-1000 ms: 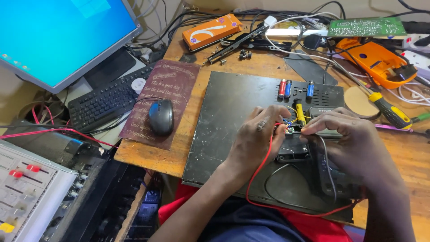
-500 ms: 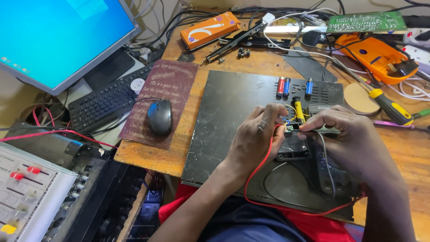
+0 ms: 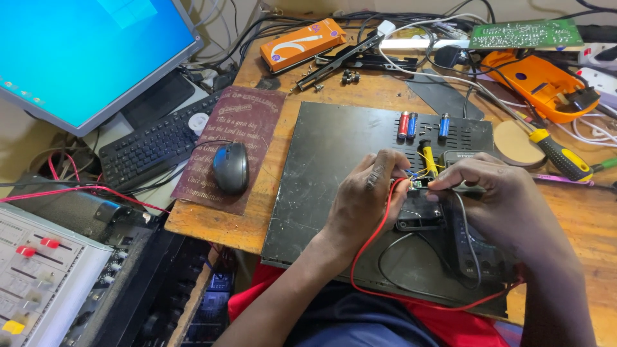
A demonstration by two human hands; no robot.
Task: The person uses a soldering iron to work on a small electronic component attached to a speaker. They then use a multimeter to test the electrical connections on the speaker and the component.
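Observation:
My left hand and my right hand meet over a black metal case on the wooden bench. Between their fingertips they pinch a tiny circuit board with thin coloured wires. A red wire loops down from the left fingers toward my lap. A black wire curls below. Under the hands lies a small black device. Three small cylindrical cells, red and blue, stand just beyond the hands, next to a yellow part.
A computer mouse rests on a maroon pad to the left, near a keyboard and monitor. An orange box, green circuit board, orange meter, yellow-handled screwdriver and cables crowd the back. A mixer sits low left.
Both hands stay pinched around the small board over the black case, with only slight finger shifts. The view has barely drifted.

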